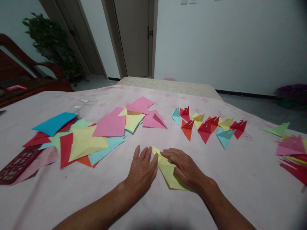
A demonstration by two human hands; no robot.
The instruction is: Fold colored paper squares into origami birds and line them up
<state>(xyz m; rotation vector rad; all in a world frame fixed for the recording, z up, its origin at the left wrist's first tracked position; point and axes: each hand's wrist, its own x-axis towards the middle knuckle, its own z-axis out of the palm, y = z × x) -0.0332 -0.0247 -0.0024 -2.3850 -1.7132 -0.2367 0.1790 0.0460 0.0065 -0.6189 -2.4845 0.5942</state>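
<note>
A sheet of yellow origami paper (171, 174), partly folded to a point at its far end, lies flat on the table. My left hand (143, 166) rests at its left edge, fingers stretched out and the thumb by the paper's tip. Across the upper right part of the sheet lies my right hand (185, 166), its fingers extended flat on the paper and hiding much of that side. Beyond my right hand stand several folded paper birds (205, 130) in red, orange, yellow and light blue.
A pile of loose coloured sheets (88, 142) spreads to the left, beside a dark red patterned packet (18, 166). More folded paper pieces (291, 145) lie at the far right edge. A pale pink flowered cloth (115, 207) covers the table. A wooden bench (45, 83) stands behind left.
</note>
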